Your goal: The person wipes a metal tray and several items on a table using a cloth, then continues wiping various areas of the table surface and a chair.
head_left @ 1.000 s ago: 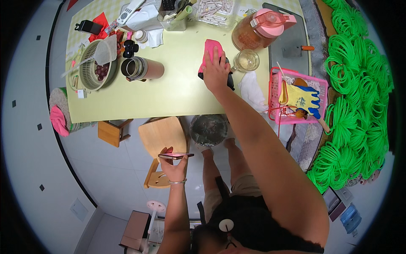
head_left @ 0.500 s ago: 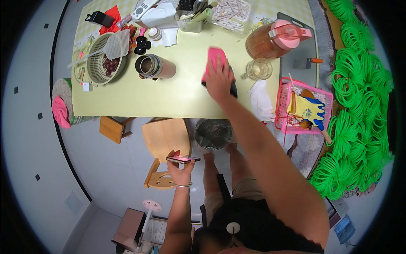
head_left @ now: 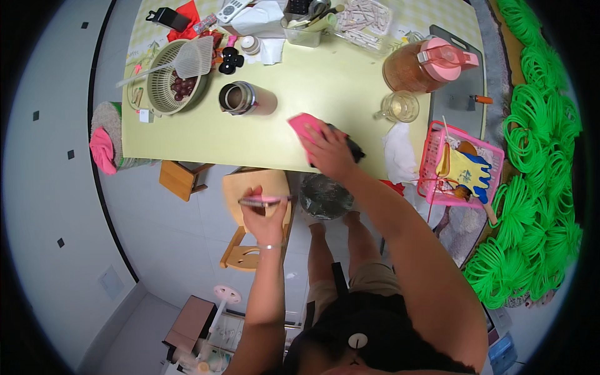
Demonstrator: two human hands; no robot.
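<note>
One hand (head_left: 330,152) presses cloth (head_left: 304,128) near table (head_left: 206,140) edge.

A phone (head_left: 262,200) with a pink case lies flat and edge-on in the left hand (head_left: 265,219), below the table's near edge at about six o'clock from the steel mug; its screen cannot be seen. At the table's far edge, around eleven o'clock from the mug, lies a white remote control (head_left: 232,10) with grey buttons. Further left, at ten o'clock, a red packet (head_left: 187,17) sits under a black clip-like object (head_left: 166,17).
</note>
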